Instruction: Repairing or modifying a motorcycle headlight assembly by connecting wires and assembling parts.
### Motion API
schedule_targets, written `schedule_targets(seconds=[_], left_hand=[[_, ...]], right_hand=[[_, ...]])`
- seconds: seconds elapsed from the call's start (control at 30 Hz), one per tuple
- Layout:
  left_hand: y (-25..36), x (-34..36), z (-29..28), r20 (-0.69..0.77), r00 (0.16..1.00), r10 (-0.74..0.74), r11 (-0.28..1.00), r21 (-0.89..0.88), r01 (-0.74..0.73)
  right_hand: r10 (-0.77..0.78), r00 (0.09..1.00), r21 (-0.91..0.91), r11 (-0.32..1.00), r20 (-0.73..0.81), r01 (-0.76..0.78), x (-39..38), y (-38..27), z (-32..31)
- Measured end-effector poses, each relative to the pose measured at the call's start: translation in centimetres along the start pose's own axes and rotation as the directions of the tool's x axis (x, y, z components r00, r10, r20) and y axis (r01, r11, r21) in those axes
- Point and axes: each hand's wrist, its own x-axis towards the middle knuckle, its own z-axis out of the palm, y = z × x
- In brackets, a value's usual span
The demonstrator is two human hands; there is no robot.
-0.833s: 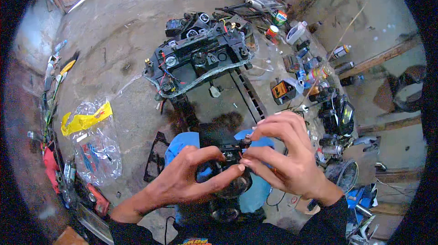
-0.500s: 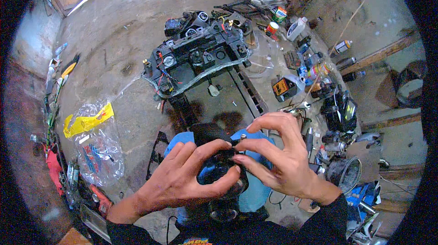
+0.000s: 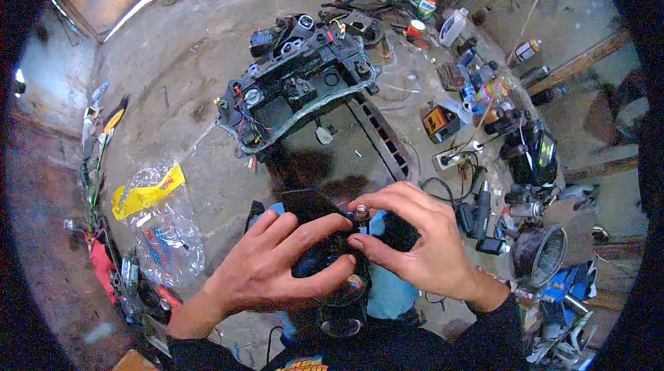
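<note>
A glossy black part with round lens-like faces [image 3: 340,295] rests over my lap, on light blue cloth [image 3: 391,295]. My left hand [image 3: 277,260] curves round its upper end from the left, forefinger and thumb curled against it. From the right, my right hand [image 3: 422,239] closes thumb and forefinger about a small metal-tipped peg [image 3: 362,213] that stands up at the part's far end. Whether the peg is fixed to the black part, I cannot tell. My fingers hide much of the part's upper end.
Ahead lies an opened black headlight housing [image 3: 297,91] with loose wires. To the right are a power strip [image 3: 456,156], a heat-gun-like black tool [image 3: 482,205], bottles and a round metal pot [image 3: 539,257]. A clear plastic bag [image 3: 169,246] with yellow band lies left.
My right fingers have drawn together round the metal-tipped peg; before, the forefinger was raised apart. My left hand stays at the black part. The view has shifted slightly.
</note>
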Motion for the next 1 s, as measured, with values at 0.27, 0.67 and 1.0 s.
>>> schedule_targets(seconds=[0.27, 0.67, 1.0], left_hand=[[0.3, 0.3, -0.8, 0.106, 0.994, -0.018, 1.0, -0.007, 0.018], [1.5, -0.2, -0.8, 0.087, 0.976, -0.198, 0.957, -0.198, 0.212], [2.5, -1.5, -1.8, -0.222, 0.873, -0.435, 0.88, -0.311, 0.359]], right_hand=[[0.044, 0.998, 0.031, 0.998, 0.039, -0.045, -0.3, 0.0, -0.6], [0.035, 0.999, 0.134, 0.991, -0.032, -0.031, -0.1, 0.1, 0.1], [0.324, 0.946, 0.553, 0.782, 0.031, -0.286, -0.2, 3.1, -2.0]])
